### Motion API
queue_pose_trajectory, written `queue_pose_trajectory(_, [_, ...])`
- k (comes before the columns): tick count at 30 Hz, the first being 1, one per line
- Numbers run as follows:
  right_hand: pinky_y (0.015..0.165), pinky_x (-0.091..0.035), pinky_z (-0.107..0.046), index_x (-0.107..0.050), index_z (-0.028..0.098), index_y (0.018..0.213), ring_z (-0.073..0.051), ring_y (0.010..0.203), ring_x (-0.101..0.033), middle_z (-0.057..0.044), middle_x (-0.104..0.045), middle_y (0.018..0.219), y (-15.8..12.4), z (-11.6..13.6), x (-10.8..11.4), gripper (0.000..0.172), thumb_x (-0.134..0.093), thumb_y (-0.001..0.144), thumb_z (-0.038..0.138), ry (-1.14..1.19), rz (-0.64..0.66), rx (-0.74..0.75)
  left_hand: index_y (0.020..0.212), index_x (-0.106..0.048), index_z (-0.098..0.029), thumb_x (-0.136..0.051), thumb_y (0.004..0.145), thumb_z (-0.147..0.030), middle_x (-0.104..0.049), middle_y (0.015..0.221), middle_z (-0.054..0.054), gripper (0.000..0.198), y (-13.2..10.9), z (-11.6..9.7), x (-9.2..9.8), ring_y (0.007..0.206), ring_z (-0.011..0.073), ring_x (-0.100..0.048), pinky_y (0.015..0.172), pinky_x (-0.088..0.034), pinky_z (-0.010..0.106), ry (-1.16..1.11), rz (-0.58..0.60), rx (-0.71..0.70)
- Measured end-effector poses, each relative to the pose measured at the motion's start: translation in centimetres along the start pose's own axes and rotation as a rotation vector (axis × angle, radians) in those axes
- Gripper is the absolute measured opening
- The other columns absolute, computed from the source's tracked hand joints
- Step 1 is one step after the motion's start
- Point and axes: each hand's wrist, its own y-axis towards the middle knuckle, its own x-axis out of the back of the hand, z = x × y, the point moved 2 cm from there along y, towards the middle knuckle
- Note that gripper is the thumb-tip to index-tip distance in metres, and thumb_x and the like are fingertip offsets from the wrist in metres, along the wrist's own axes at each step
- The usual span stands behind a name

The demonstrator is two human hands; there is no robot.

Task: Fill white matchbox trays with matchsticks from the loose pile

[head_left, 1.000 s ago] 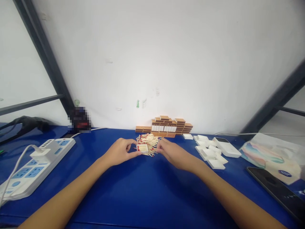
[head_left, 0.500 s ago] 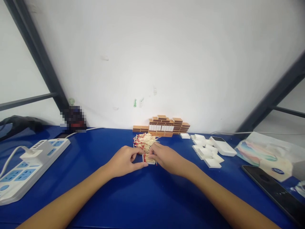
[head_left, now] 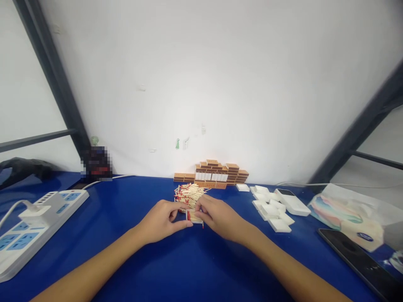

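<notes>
We see the left hand (head_left: 163,222) grasping a small white matchbox tray (head_left: 194,222), thumb at the near left corner and forefinger at the far side, so that the tray sits just at the fingertips and reaches rightward out of the pinch. Inside it, right of the left thumb, we see matches (head_left: 192,216) lying with red heads toward the left hand. The right hand (head_left: 214,216) bends over the tray's other end, thumb and fingers drawn together above the matches; we cannot tell whether it pinches any of them (its own fingers hide the spot). Just below the right thumb we notice a single red match head (head_left: 203,227) poking out past the tray's near edge.

Directly beyond both grips, close to the left forefinger, we find a loose heap of matches (head_left: 190,192) on the blue table (head_left: 182,268). Farther beyond the grip, against the wall, we see stacked brown matchboxes (head_left: 210,184). To the right of the right hand, well apart from it, we have a cluster of white trays (head_left: 272,208), then a white device (head_left: 291,201), a tissue pack (head_left: 346,214) and a dark phone (head_left: 359,258). Well left of the left hand lies a white power strip (head_left: 53,233).
</notes>
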Motion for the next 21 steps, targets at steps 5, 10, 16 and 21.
queue_pose_trajectory(5, [0.066,-0.034,-0.026,-0.058,0.021,0.096,-0.014,0.075,-0.052,0.000,-0.061,0.088,-0.1,-0.7,0.4,0.006,-0.054,0.101,0.020,0.000,-0.115,0.001,0.120,-0.074,-0.022,-0.068,0.087,-0.061,-0.034,0.056,-0.009,0.051,0.2,0.7,1.1,0.053,0.0088,-0.029,0.053,-0.023,0.023,0.016,-0.065,0.020])
queue_pose_trajectory(10, [0.071,-0.038,-0.026,-0.065,0.021,0.094,-0.015,0.080,-0.053,-0.001,-0.059,0.092,0.0,-2.6,0.4,0.010,-0.062,0.094,0.011,0.055,0.066,0.004,0.117,-0.074,-0.019,-0.066,0.088,-0.063,-0.036,0.056,-0.009,0.053,0.5,2.1,2.9,0.053,0.0088,-0.030,0.053,-0.022,0.023,0.056,-0.135,0.073])
queue_pose_trajectory(16, [0.071,-0.041,-0.026,-0.065,0.021,0.089,-0.015,0.080,-0.052,-0.001,-0.056,0.093,-0.1,-4.5,-0.1,0.004,-0.066,0.092,0.018,0.136,0.236,-0.058,0.113,-0.075,-0.019,-0.067,0.086,-0.064,-0.042,0.057,-0.008,0.053,0.5,2.8,3.0,0.053,0.0093,-0.034,0.053,-0.023,0.024,0.100,-0.132,0.084])
queue_pose_trajectory(21, [0.074,-0.042,-0.029,-0.062,0.020,0.090,-0.016,0.081,-0.054,-0.002,-0.059,0.095,-0.6,-4.0,0.2,0.009,-0.057,0.098,0.021,0.125,0.252,-0.111,0.115,-0.074,-0.020,-0.067,0.086,-0.064,-0.042,0.057,-0.008,0.052,0.5,2.8,3.0,0.053,0.0097,-0.035,0.053,-0.023,0.024,0.106,-0.129,0.096])
